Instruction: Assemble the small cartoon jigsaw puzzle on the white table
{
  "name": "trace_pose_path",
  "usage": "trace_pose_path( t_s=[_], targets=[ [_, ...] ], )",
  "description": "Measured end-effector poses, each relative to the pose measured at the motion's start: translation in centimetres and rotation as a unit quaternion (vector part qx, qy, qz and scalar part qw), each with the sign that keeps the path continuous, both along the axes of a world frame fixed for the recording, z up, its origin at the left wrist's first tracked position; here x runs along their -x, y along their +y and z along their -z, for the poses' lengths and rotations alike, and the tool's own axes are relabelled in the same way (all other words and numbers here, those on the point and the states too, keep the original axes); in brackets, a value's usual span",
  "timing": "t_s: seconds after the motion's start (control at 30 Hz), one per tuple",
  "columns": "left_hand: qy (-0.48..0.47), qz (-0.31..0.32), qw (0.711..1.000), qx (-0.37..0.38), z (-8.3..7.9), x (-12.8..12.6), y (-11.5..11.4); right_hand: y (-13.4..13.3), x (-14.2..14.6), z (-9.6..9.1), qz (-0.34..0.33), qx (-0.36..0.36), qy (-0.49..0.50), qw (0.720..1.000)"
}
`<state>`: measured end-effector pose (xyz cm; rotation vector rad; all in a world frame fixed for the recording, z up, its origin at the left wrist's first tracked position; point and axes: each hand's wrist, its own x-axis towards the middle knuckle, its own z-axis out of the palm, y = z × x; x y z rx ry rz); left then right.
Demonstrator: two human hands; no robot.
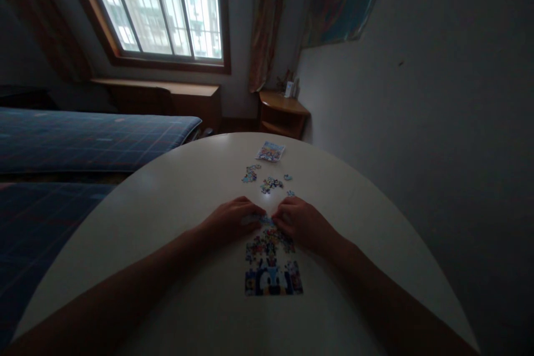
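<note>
A partly assembled colourful jigsaw puzzle (272, 267) lies on the round white table (175, 206) in front of me. My left hand (233, 218) and my right hand (298, 219) rest at its far edge, fingers curled and pressed down on the top row of pieces, fingertips nearly meeting. What the fingers hold, if anything, is hidden. Several loose puzzle pieces (269, 182) lie scattered just beyond the hands. A small picture card (270, 151) lies farther back.
A bed with a blue checked cover (83, 136) stands left of the table. Behind are a barred window (161, 5), a wooden bench (167, 97) and a corner shelf (281, 111). A grey wall (438, 122) runs along the right. The room is dim.
</note>
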<state>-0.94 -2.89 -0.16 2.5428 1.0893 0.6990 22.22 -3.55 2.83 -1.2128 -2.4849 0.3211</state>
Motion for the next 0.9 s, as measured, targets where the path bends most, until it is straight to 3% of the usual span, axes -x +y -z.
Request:
trace_pose_path(
  t_s=[0.27, 0.43, 0.57, 0.73, 0.9],
  targets=[
    [0.016, 0.081, 0.995, -0.064, -0.2, -0.1, 0.3, 0.1, 0.1, 0.4, -0.002, -0.01, 0.026, 1.0],
    [0.034, 0.099, 0.992, -0.07, -0.1, 0.3, 0.1, 0.0, 0.2, 0.4, -0.002, -0.01, 0.029, 1.0],
    [-0.014, 0.045, 0.998, -0.042, 0.2, 0.7, -0.1, -0.1, 0.1, 0.2, -0.003, -0.009, 0.024, 1.0],
    [-0.009, -0.043, 0.999, -0.011, -0.1, 1.3, -0.1, -0.1, 0.0, 0.4, -0.006, -0.011, 0.021, 1.0],
    [-0.012, -0.07, 0.997, 0.014, -0.1, 1.4, 0.1, 0.1, 0.0, 0.7, -0.011, -0.017, 0.024, 1.0]
  ],
)
